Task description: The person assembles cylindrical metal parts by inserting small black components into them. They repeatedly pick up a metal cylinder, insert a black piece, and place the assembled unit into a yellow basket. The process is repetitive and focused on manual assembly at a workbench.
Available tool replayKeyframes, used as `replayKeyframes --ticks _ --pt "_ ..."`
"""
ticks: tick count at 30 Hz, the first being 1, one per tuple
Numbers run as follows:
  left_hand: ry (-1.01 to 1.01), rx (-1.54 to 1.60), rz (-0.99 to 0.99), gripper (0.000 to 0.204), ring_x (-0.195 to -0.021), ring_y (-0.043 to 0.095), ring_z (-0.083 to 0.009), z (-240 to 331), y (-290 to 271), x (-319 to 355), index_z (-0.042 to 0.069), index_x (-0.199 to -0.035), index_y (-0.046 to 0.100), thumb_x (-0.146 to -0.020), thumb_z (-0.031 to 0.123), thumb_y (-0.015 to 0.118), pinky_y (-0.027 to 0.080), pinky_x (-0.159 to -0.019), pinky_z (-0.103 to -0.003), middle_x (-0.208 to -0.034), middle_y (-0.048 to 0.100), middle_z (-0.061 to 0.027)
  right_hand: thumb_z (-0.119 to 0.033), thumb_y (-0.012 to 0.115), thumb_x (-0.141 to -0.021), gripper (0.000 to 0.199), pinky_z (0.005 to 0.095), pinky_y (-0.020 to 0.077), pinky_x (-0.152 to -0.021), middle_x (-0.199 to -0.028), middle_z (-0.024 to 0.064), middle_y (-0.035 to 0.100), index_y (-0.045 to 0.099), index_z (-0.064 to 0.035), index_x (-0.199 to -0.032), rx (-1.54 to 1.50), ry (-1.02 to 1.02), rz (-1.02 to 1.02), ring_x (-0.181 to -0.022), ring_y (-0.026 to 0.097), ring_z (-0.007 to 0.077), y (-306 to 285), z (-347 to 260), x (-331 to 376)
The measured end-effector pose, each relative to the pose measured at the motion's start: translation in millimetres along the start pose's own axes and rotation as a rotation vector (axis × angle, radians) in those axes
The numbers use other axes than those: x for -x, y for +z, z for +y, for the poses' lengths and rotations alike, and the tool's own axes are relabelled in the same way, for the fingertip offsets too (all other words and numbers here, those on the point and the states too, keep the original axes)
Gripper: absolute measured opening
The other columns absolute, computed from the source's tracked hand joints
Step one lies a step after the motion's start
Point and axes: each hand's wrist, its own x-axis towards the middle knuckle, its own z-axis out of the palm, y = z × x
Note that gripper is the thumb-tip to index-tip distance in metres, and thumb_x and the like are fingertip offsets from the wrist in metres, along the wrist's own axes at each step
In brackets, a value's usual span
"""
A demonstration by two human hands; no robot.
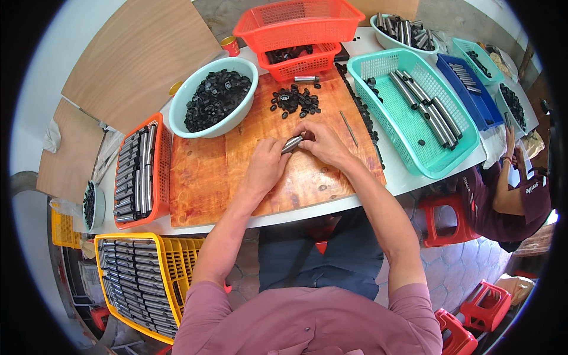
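Head view, pretty much dead centre of the frame: both hands meet over the orange wooden board [236, 177] on the counter [408, 177]. The left hand [266, 165] is wrapped around a short metal tube [291, 144], and the right hand [322, 145] is pinched in at the tube's far end, fingers closed tight, though I can't make out if there's a cap between them. Looks to me like the capping step is underway, and the next bit would need the tube held steady while the end piece gets seated square. Just above the hands sits a loose pile of small black caps [294, 100], way too many to count. Counts otherwise: one pale green bowl [239, 115] full of caps in the upper middle, two red baskets [299, 26] stacked at top, one teal basket [414, 112] at right with roughly eight tubes, one orange tray [161, 177] of tubes at left, one yellow crate [183, 260] lower left. A thin metal rod [348, 128] lies right of the hands.
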Motion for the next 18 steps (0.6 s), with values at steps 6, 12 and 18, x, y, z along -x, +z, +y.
replayKeyframes --ticks 6,12,18 --pt "-0.062 -0.001 0.025 0.031 -0.094 0.064 -0.0372 14.0 -0.6 2.9 0.0 -0.113 0.068 -0.083 0.005 0.077 0.053 -0.082 -0.044 -0.102 0.065 -0.0172 0.003 0.073 -0.086 0.022 0.0351 0.051 -0.074 -0.085 0.008 0.066 0.068 -0.0033 -0.106 0.05 -0.098 0.022 -0.08 0.063 0.019 -2.2 0.6 11.5" --pt "-0.102 0.039 -0.019 0.029 -0.094 0.064 -0.0365 6.2 -5.0 0.9 0.001 -0.111 0.07 -0.085 0.009 0.077 0.053 -0.082 -0.044 -0.099 0.065 -0.0165 -0.003 0.07 -0.087 0.016 0.0385 0.0519 -0.075 -0.086 0.0132 0.067 0.068 -0.0019 -0.103 0.053 -0.136 0.002 -0.081 0.066 0.0261 -2.2 -1.1 6.9" --pt "0.011 -0.142 -0.004 0.02 -0.088 0.062 -0.0336 2.9 7.0 5.5 0.001 -0.092 0.066 -0.078 0.012 0.076 0.052 -0.076 -0.044 -0.092 0.061 -0.0152 -0.026 0.057 -0.096 0.032 0.0478 0.0519 -0.077 -0.083 0.0242 0.068 0.07 0.0016 -0.088 0.286 0.011 -0.032 -0.083 0.068 0.0386 10.5 -4.6 -37.6"
